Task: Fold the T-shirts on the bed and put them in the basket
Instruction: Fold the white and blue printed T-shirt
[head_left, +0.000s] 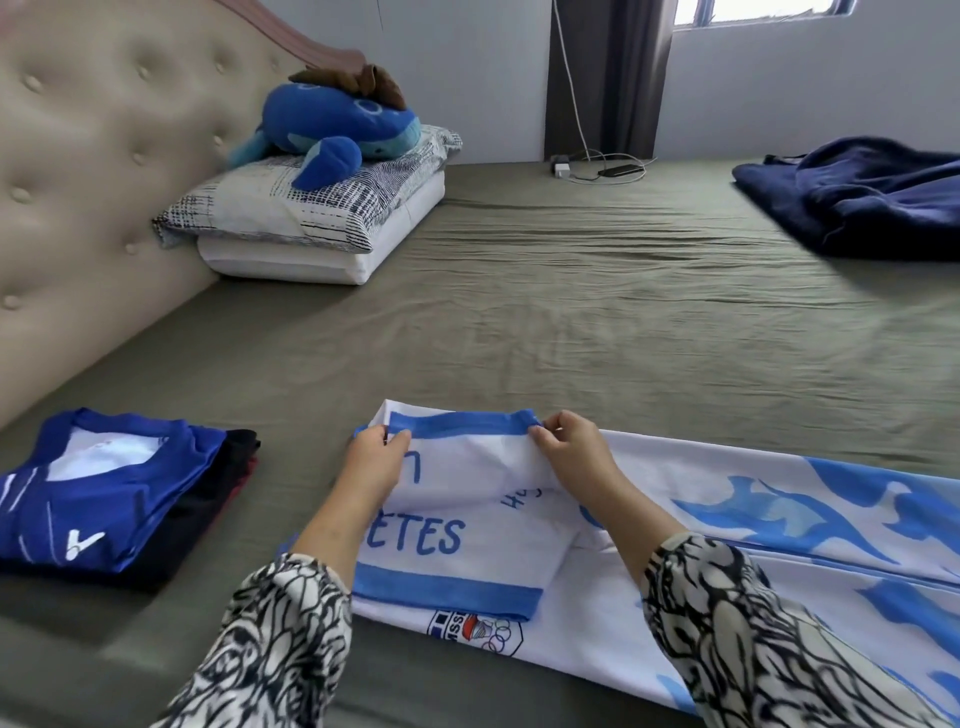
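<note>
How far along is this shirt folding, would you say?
Partway. A stack of folded shirts, blue one on top, already sits on the bed at the left. In hand: the left hand and right hand pinch the blue-trimmed edge of a white and blue T-shirt, mid-fold, its far end spread out flat to the right. Left: finishing this fold and moving everything into the basket, which is not in view.

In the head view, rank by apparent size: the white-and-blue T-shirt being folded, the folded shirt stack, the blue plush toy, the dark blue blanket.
1. White-and-blue T-shirt, nearest the camera.
2. Folded shirt stack.
3. Dark blue blanket, cut off by the frame edge, so unsure.
4. Blue plush toy.
</note>
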